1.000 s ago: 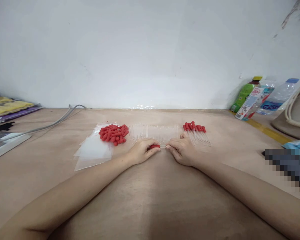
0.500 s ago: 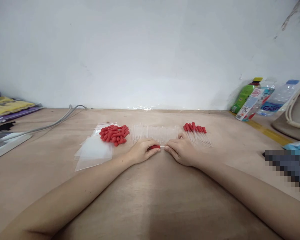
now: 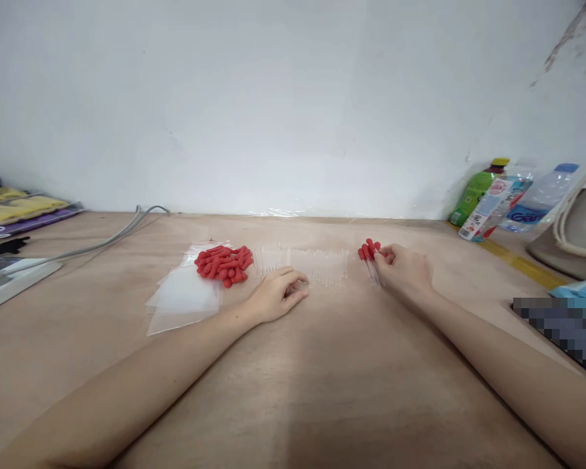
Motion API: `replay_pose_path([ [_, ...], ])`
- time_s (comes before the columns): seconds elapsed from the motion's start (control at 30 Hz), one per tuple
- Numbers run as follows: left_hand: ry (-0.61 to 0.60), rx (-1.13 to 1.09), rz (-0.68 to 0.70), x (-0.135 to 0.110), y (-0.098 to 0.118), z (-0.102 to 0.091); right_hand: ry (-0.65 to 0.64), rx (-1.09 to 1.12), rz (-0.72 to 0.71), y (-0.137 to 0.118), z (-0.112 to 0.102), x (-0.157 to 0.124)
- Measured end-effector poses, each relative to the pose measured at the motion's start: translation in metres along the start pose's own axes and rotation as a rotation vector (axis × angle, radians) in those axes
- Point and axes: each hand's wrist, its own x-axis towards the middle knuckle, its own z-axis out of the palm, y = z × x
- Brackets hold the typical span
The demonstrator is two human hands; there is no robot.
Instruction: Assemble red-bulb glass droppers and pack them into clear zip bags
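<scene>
My left hand (image 3: 278, 294) rests on the table with its fingers curved and apart, holding nothing. Behind it lies a row of clear glass tubes (image 3: 317, 266), and to its left is a heap of red rubber bulbs (image 3: 224, 263). My right hand (image 3: 404, 268) is at the group of red-bulbed droppers (image 3: 366, 253), thumb and fingers pinched on a dropper. The hand covers most of that dropper and part of the group.
Clear plastic bags (image 3: 183, 299) lie under and before the bulbs. A grey cable (image 3: 112, 236) runs along the left. At the right stand a green bottle (image 3: 473, 195), a carton (image 3: 488, 207), a clear bottle (image 3: 542, 195) and a beige container (image 3: 573, 228).
My right hand has moved right, from beside my left hand to the group of droppers. The left hand has let go of the red bulb and its fingers have opened.
</scene>
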Motion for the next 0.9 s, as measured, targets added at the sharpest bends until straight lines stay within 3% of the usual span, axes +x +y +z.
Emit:
replay_pose_path([
  [0.5,-0.034,0.029,0.026,0.002,-0.001,0.001,-0.161,-0.132,-0.031,-0.008,0.005,0.000],
  [0.9,-0.041,0.039,0.019,0.002,0.000,0.000,-0.168,-0.190,0.012,-0.006,0.002,0.003],
])
